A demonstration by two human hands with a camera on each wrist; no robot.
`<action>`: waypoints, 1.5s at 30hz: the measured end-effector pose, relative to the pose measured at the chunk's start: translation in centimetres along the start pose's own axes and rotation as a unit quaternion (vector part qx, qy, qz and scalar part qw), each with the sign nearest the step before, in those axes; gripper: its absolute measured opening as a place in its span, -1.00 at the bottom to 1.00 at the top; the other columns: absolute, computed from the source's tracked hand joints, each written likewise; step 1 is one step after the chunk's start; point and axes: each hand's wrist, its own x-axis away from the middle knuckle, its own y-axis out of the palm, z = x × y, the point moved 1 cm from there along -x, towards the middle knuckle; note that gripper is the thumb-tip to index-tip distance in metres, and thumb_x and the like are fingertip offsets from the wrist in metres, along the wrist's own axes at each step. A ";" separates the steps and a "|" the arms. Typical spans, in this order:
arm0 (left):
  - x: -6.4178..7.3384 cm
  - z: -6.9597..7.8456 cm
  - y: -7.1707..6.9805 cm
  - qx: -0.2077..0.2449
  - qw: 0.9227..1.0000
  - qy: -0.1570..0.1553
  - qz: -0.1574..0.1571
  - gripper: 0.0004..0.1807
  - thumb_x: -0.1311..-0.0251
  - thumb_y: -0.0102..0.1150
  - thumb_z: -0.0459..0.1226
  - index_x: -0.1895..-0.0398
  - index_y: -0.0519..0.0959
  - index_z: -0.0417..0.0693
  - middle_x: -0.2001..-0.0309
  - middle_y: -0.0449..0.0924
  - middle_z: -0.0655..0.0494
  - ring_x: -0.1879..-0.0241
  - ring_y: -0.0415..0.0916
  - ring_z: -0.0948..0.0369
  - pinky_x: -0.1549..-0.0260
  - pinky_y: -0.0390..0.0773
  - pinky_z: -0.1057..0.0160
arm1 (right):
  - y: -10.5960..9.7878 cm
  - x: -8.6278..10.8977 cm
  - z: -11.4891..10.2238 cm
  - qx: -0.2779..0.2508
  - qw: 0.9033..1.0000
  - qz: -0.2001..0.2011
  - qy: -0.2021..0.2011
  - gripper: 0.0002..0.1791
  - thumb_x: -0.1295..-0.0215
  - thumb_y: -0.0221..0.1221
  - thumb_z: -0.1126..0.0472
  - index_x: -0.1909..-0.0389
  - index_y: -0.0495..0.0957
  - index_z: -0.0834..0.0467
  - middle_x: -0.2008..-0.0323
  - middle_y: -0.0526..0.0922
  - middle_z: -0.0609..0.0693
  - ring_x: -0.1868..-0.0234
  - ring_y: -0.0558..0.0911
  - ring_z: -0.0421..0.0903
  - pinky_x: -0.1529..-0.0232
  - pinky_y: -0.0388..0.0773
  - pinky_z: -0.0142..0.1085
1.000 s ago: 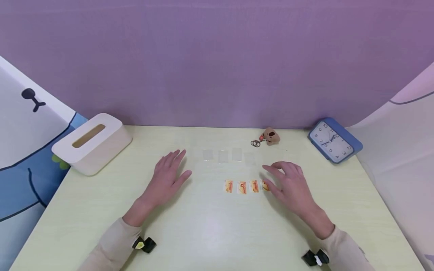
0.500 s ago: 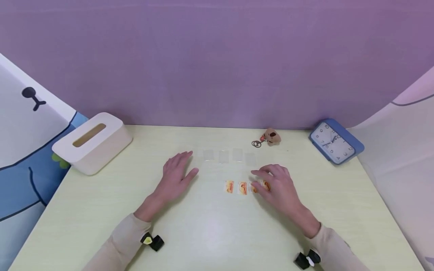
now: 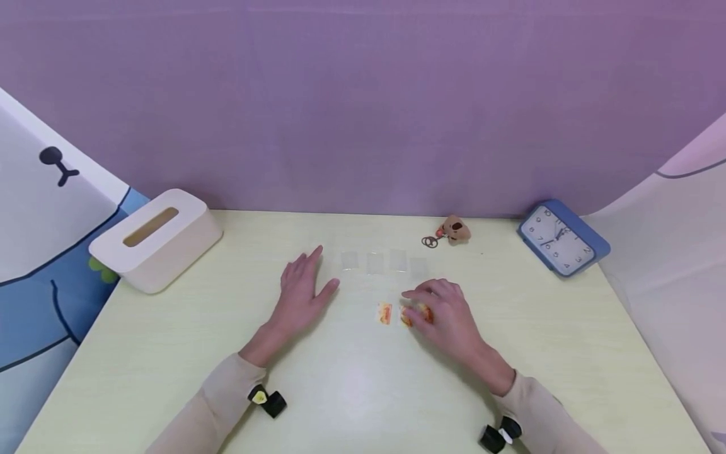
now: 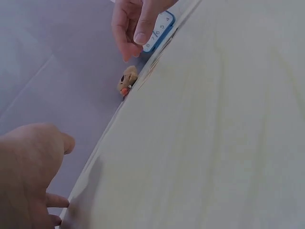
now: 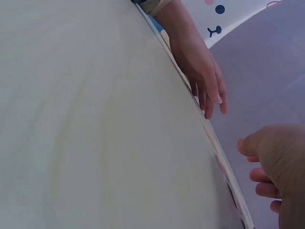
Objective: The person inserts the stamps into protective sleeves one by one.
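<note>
Several small orange-and-yellow printed packets point(image 3: 385, 313) lie in a row on the pale table point(image 3: 340, 391). My right hand point(image 3: 448, 315) is over the right part of that row, thumb and index finger apart with nothing between them; it hides some of the packets. Behind the row lie several small transparent squares point(image 3: 375, 263), also lined up. To their left is my left hand point(image 3: 300, 296), fingers extended and thumb spread, holding nothing. In the right wrist view the right hand point(image 5: 281, 162) shows loosely bent fingers.
At the back left stands a white tissue box point(image 3: 155, 239). A brown animal-head keychain point(image 3: 455, 229) with dark rings lies at the back, right of the middle. A blue clock point(image 3: 558, 239) leans at the far right corner. A purple backdrop point(image 3: 363, 113) rises behind the table.
My right hand has moved left along the printed packets, from the rightmost one inward. My left hand has moved a little right, closer to the transparent squares. The packets stay in place.
</note>
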 end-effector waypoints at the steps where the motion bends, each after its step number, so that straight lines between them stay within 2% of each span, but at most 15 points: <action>1: -0.1 0.0 0.1 0.001 1.000 -0.002 0.004 -0.14 -0.62 0.20 -0.06 -0.75 0.11 -0.31 -0.62 0.31 -0.41 -0.68 0.05 -0.37 -0.66 -0.16 -0.40 | 0.1 0.0 -0.1 -0.005 1.000 -0.001 0.003 -0.66 -0.15 0.67 0.25 0.05 0.87 0.15 0.15 0.77 0.01 0.08 0.68 0.04 -0.03 0.54 0.08; 9: -0.6 0.2 0.6 0.016 0.999 -0.038 0.025 -0.15 -0.59 0.28 -0.12 -0.72 0.16 -0.32 -0.57 0.39 -0.36 -0.68 0.11 -0.28 -0.71 -0.16 -0.25 | 1.3 -0.1 -0.7 -0.019 1.000 -0.005 0.014 -0.67 -0.12 0.69 0.25 0.09 0.87 0.13 0.17 0.78 -0.03 0.07 0.67 0.02 -0.02 0.52 0.02; 13: -0.9 0.2 0.9 0.020 0.998 -0.052 0.037 -0.20 -0.57 0.30 -0.11 -0.68 0.26 -0.30 -0.54 0.45 -0.33 -0.67 0.16 -0.26 -0.72 -0.14 -0.20 | 1.7 -0.1 -1.1 -0.024 0.999 -0.014 0.037 -0.68 -0.12 0.69 0.23 0.10 0.88 0.12 0.18 0.77 -0.03 0.08 0.64 0.01 -0.02 0.50 0.02; 18: -1.4 0.3 1.2 0.009 0.997 -0.047 0.064 -0.28 -0.49 0.39 -0.14 -0.55 0.43 -0.35 -0.47 0.50 -0.34 -0.58 0.27 -0.29 -0.66 0.01 -0.26 | 2.2 -0.3 -1.5 -0.031 0.997 -0.031 0.065 -0.69 -0.13 0.69 0.20 0.10 0.90 0.11 0.18 0.76 -0.03 0.07 0.61 -0.01 -0.04 0.48 0.03; 22: -1.7 0.6 1.6 0.002 0.996 -0.049 0.080 -0.35 -0.42 0.46 -0.15 -0.43 0.55 -0.36 -0.44 0.50 -0.37 -0.53 0.29 -0.30 -0.59 0.08 -0.32 | 2.6 -0.5 -1.8 -0.036 0.996 -0.034 0.073 -0.68 -0.13 0.70 0.18 0.10 0.90 0.10 0.16 0.75 -0.04 0.06 0.58 -0.01 -0.07 0.45 0.03; 28: -2.2 0.5 2.1 -0.010 0.995 -0.061 0.084 -0.42 -0.39 0.47 -0.13 -0.32 0.62 -0.33 -0.47 0.42 -0.37 -0.54 0.20 -0.31 -0.55 0.08 -0.37 | 3.0 -0.8 -2.0 -0.045 0.995 -0.042 0.081 -0.66 -0.14 0.70 0.14 0.07 0.90 0.09 0.14 0.73 -0.06 0.06 0.56 -0.04 -0.07 0.41 0.00; 34: -2.8 0.5 2.3 -0.030 0.994 -0.058 0.084 -0.39 -0.41 0.45 -0.10 -0.36 0.62 -0.32 -0.51 0.39 -0.38 -0.56 0.16 -0.33 -0.56 0.07 -0.36 | 3.0 -0.9 -1.9 -0.046 0.993 -0.054 0.091 -0.71 -0.17 0.69 0.13 0.11 0.90 0.06 0.14 0.72 -0.08 0.04 0.56 -0.03 -0.10 0.41 -0.01; 45: -3.1 0.7 2.3 -0.024 0.994 -0.059 0.086 -0.47 -0.42 0.45 -0.11 -0.29 0.67 -0.29 -0.52 0.38 -0.38 -0.58 0.12 -0.33 -0.57 0.03 -0.35 | 2.9 -1.1 -1.8 -0.070 0.992 -0.055 0.091 -0.72 -0.14 0.70 0.17 0.15 0.86 0.03 0.09 0.77 -0.07 -0.04 0.60 -0.01 -0.17 0.42 0.03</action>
